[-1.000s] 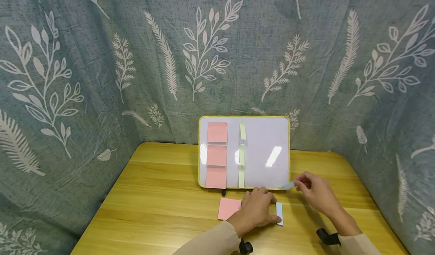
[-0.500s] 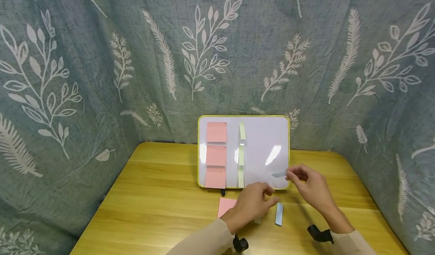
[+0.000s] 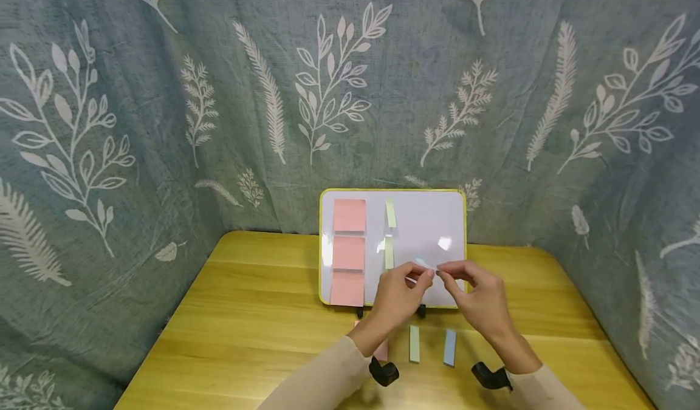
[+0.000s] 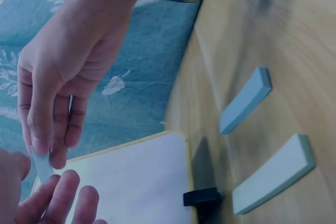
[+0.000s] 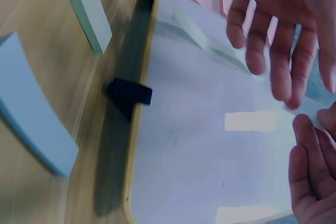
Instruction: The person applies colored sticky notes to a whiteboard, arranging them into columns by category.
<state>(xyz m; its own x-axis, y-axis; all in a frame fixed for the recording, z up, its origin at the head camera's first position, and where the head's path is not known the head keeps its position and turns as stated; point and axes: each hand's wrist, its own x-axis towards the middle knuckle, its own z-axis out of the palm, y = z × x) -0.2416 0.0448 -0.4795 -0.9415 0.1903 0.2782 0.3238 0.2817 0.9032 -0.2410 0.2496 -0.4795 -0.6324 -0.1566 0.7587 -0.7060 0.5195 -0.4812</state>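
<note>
In the head view both hands meet before the lower half of a whiteboard (image 3: pixel 423 222). Between them is a thin pale blue sticky note strip (image 3: pixel 421 261), mostly covered by fingers. My right hand (image 3: pixel 481 297) pinches one end between thumb and forefinger. From the other side, my left hand (image 3: pixel 398 291) pinches it too, fingertips almost touching the right ones. The left wrist view shows the strip (image 4: pixel 43 167) spanning the two sets of fingertips. On the board, pink square notes (image 3: pixel 349 215) form a left column, with narrow green notes (image 3: pixel 391 214) beside them.
On the wooden table (image 3: pixel 262 325) in front of the board lie a green strip pad (image 3: pixel 414 344), a blue strip pad (image 3: pixel 449 348) and a pink pad (image 3: pixel 381 351), partly behind the left wrist. Black feet (image 3: pixel 421 311) support the board. A patterned curtain (image 3: pixel 257 124) encloses the table.
My right hand has carried the blue strip leftward and up, in front of the board. My left hand has left the pads and risen to meet it at the strip.
</note>
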